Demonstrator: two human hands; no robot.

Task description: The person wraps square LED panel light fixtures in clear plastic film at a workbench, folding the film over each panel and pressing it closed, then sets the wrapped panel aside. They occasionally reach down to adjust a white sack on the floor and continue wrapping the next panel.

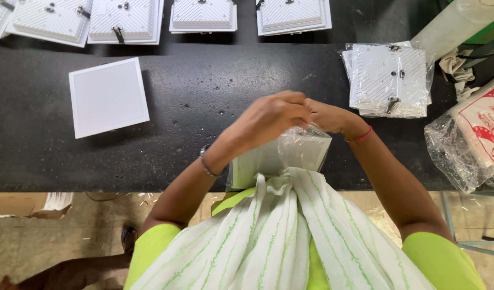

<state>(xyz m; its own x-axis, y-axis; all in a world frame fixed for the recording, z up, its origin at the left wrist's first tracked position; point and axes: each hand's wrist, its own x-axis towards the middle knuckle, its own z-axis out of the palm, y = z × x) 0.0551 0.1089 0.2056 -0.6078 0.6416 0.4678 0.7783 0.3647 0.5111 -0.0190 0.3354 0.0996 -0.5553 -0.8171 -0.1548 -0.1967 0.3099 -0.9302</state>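
Head view, nearest: a white cloth with green stripes (290, 236) drapes down the person's front and overlaps the near edge of the bagged panel.
Bagged panel: a white square panel in a clear plastic bag (282, 158) stands tilted at the near edge of the black table (204, 145), between the two forearms and right under the hands.
Left hand: the left hand (268, 121) is closed with its fingers curled over the top of the bag; it pinches the plastic at the bag's mouth.
Right hand: the right hand (327, 115) meets the left at the same spot, fingers shut on the plastic; a red band sits at its wrist.
Key relation: the panel lies just below and nearer than the joined fingers, so the bag's open end points away from the body and up into both grips. Neither hand is clearly nearer; they touch over the panel's far edge.
Mid table, left: a bare white square panel (108, 96) lies flat, well apart from the hands.
Mid table, right: a stack of bagged panels (389, 80) lies beyond the right wrist, and a crumpled clear bag with red print (472, 139) sits at the right edge.
Far edge: a row of white panels with clips (123, 19) lies back side up.
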